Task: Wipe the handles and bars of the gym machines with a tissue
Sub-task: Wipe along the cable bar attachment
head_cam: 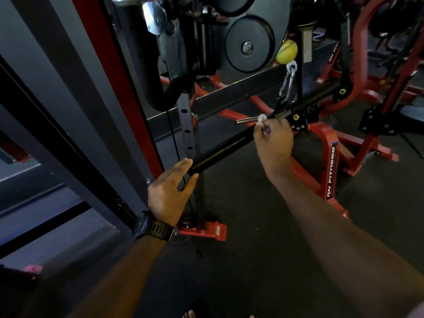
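While L hand (169, 191) steadies bar (220, 152) end, fingers straight, my R hand (274, 143) pinches tissue (261, 118) mid-bar; next, prob. wipe along its length.

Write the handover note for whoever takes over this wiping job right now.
Left hand: fingers straight, steadying the near end of the black bar.
Right hand: pinches the white tissue against the bar's upper part, beside the chrome pin.
Done: unclear from this view how much of the bar is already wiped.
Left: probably run the tissue down the bar toward the left hand, then move to the red machines behind.
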